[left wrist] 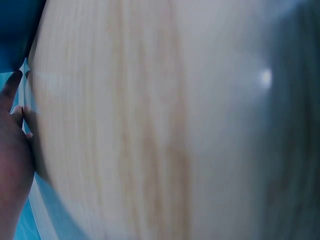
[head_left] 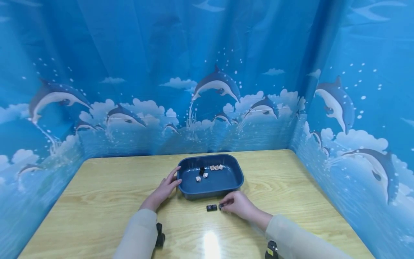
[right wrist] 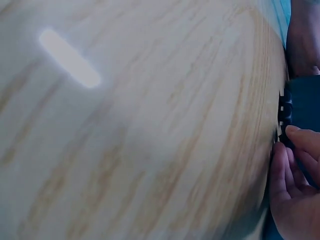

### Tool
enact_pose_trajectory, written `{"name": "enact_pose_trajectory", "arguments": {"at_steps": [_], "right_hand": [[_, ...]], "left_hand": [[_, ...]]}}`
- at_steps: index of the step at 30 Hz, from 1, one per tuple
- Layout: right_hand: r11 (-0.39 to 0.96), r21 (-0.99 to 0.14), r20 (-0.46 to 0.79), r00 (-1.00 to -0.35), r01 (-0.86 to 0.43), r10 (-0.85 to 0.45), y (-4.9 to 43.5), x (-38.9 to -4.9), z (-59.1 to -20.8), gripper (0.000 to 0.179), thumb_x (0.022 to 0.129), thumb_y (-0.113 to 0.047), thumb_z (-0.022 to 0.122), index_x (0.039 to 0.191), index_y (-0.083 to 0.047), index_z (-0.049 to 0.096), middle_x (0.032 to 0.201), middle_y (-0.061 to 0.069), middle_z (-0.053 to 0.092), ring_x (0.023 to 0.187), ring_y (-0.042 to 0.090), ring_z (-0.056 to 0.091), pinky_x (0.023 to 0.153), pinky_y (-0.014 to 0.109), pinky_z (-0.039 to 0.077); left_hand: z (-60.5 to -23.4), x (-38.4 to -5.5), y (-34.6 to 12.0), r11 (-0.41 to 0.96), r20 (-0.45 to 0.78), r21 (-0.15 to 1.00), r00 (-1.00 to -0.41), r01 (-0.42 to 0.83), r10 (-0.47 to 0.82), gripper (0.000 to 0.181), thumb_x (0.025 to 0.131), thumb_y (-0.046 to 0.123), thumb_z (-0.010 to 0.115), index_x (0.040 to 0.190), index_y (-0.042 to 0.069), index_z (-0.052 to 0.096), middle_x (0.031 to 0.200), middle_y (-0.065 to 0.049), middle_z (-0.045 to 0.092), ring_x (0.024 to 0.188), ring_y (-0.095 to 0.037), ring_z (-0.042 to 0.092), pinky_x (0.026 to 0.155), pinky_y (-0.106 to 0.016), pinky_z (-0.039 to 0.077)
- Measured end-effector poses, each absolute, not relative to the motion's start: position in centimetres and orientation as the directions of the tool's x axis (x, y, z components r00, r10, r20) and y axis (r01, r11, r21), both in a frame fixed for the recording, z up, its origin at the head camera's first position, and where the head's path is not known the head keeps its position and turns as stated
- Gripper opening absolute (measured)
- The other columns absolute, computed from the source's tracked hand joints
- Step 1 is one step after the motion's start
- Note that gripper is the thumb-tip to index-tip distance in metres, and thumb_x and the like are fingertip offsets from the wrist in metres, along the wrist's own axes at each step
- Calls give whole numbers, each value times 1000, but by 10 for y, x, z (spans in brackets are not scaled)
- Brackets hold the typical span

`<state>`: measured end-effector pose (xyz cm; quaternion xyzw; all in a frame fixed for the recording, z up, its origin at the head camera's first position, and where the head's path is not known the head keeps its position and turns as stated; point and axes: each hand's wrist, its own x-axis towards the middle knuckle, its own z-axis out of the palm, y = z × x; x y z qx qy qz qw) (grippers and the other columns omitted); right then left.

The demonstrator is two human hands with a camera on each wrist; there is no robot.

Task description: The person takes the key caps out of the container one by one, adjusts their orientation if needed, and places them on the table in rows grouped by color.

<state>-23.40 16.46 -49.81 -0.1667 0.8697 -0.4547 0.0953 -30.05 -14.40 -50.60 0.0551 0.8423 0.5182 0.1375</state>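
Note:
A dark blue rectangular tray (head_left: 210, 194) with rounded corners stands on the wooden table. My left hand (head_left: 165, 189) touches its left side, fingers and thumb fairly straight against the wall. In front of the tray, my right hand (head_left: 238, 205) pinches a small black cube (head_left: 221, 206) at table level between thumb and fingers. Just left of it, two black cubes (head_left: 211, 208) sit side by side in a row. Inside the tray lie several small white cubes (head_left: 216, 167) with faint marks, and a black piece or two (head_left: 202, 171). In the right wrist view, the right fingers (right wrist: 292, 131) partly hide the held cube.
The light wooden table (head_left: 113, 194) reaches to a blue dolphin-print curtain (head_left: 145, 126) at the back and sides. Wrist cameras sit on the left (head_left: 160, 235) and right (head_left: 271, 249) forearms. A bright reflection lies on the table's front part.

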Motion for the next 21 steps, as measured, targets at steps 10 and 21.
{"name": "enact_pose_trajectory", "arguments": {"at_steps": [10, 21], "right_hand": [[560, -803, -4, -938, -204, -348, 163, -235, -500, 16, 75, -2, 80, 90, -1, 74, 78, -2, 68, 70, 11, 61, 62, 22, 54], [582, -789, -8, -944, -196, -329, 160, -234, -499, 14, 75, -3, 79, 88, -4, 74, 73, -5, 63, 66, 9, 57, 57, 22, 50]], "left_hand": [[-505, -300, -144, 454, -187, 889, -954, -63, 233, 60, 103, 38, 44, 156, 34, 17, 154, -23, 28, 142, -46, -16, 109, -62, -17], [-509, -305, -145, 464, -141, 886, -958, -10, 250, 59, 104, 34, 45, 157, 29, 19, 151, -24, 34, 145, -42, 3, 114, -53, -15]]}}
